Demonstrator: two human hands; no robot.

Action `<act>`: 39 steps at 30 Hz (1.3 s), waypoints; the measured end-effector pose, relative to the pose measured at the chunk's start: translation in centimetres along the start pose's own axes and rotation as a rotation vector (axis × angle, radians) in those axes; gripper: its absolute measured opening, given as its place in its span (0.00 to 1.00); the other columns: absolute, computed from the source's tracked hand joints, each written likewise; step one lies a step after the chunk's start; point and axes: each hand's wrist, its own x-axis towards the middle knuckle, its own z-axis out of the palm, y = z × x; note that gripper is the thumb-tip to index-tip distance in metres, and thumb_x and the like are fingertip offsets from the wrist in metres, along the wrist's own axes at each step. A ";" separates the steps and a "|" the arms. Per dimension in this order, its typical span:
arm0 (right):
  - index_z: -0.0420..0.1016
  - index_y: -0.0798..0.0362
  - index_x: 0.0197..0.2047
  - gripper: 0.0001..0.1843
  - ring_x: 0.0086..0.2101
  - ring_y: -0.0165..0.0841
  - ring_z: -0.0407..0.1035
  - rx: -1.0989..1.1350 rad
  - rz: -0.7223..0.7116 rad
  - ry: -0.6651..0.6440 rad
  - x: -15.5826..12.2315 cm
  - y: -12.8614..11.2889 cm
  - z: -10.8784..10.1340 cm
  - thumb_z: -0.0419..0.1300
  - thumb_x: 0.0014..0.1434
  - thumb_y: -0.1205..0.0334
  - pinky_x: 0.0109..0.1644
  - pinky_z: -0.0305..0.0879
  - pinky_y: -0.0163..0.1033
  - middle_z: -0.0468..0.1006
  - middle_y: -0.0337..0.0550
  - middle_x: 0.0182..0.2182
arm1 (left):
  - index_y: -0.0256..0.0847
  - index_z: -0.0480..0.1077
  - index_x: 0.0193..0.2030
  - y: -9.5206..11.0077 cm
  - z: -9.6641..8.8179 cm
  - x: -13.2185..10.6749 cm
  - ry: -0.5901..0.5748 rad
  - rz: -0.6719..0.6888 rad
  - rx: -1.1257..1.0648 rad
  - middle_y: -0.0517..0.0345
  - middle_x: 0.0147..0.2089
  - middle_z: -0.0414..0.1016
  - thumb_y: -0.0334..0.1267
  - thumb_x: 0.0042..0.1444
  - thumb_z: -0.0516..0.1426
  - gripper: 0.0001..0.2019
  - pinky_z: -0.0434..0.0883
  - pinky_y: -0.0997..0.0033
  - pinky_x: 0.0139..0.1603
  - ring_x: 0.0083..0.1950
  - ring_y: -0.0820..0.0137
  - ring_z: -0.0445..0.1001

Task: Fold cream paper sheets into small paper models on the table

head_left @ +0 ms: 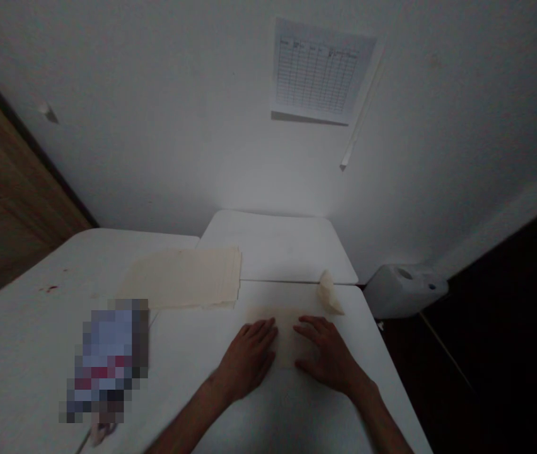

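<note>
A single cream sheet of paper (287, 331) lies flat on the white table (193, 366) in front of me. My left hand (248, 358) rests palm down on the sheet's left part, fingers stretched out. My right hand (326, 354) lies flat on its right part, fingers also spread. Neither hand holds anything. A small folded cream paper piece (329, 293) stands just beyond the sheet, at the table's right.
A stack of cream sheets (188, 277) lies to the left behind the hands. A blurred-out item (105, 356) sits at the left. A second white table (273, 246) meets the wall, a printed chart (318, 72) hangs above, a white container (403, 287) stands right.
</note>
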 end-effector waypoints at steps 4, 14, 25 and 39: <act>0.66 0.45 0.59 0.29 0.59 0.41 0.58 0.103 0.057 0.030 -1.2 0.5 -0.1 0.63 0.54 0.57 0.63 0.55 0.51 0.64 0.46 0.60 | 0.42 0.59 0.64 0.0 -0.2 0.0 -0.013 -0.011 -0.030 0.48 0.69 0.56 0.41 0.61 0.53 0.24 0.60 0.49 0.61 0.65 0.54 0.59; 0.63 0.49 0.58 0.25 0.45 0.41 0.71 0.459 0.364 0.318 -0.5 -0.4 2.1 0.57 0.58 0.54 0.41 0.74 0.46 0.67 0.52 0.54 | 0.43 0.60 0.63 -0.3 -0.4 0.1 -0.004 -0.012 -0.084 0.49 0.68 0.57 0.41 0.62 0.53 0.23 0.60 0.48 0.60 0.63 0.54 0.60; 0.78 0.46 0.39 0.10 0.48 0.37 0.66 -0.048 -0.080 0.035 -0.6 -3.8 2.9 0.55 0.62 0.66 0.54 0.62 0.44 0.76 0.41 0.46 | 0.42 0.63 0.60 -1.5 -1.1 1.3 0.040 -0.007 -0.182 0.49 0.62 0.65 0.38 0.53 0.60 0.27 0.59 0.49 0.62 0.61 0.55 0.61; 0.76 0.47 0.33 0.06 0.47 0.37 0.65 -0.020 0.039 0.117 -0.5 -4.6 4.0 0.59 0.58 0.67 0.53 0.60 0.42 0.76 0.41 0.44 | 0.43 0.73 0.38 -2.3 -0.5 3.6 0.082 -0.241 -0.250 0.55 0.40 0.73 0.38 0.56 0.59 0.05 0.66 0.61 0.46 0.44 0.62 0.69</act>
